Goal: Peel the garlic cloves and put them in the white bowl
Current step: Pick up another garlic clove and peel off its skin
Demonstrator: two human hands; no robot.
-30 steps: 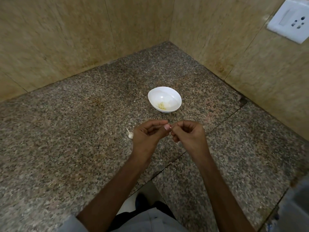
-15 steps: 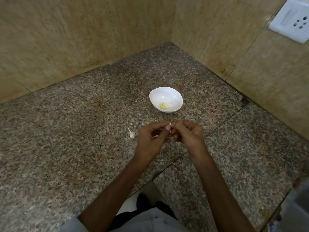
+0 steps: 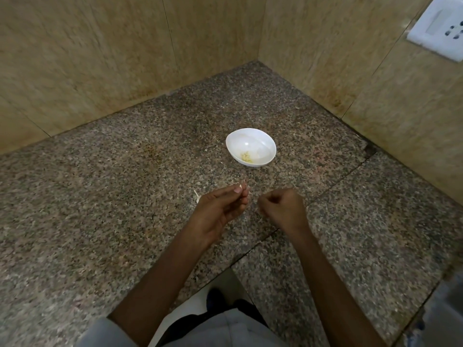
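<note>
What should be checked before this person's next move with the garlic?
1. White bowl upright on the granite counter: ok.
2. Counter between the hands and the bowl free of obstacles: ok.
3. Left hand pinches the small pale piece: ok, thumb and fingertip hold it.
4. That piece fully peeled: cannot tell, too small.
5. Right hand free of peel: cannot tell, its curled fingers hide the palm.
6. More garlic waiting: ok, one garlic clove lies on the counter beside the left hand, partly hidden.
</note>
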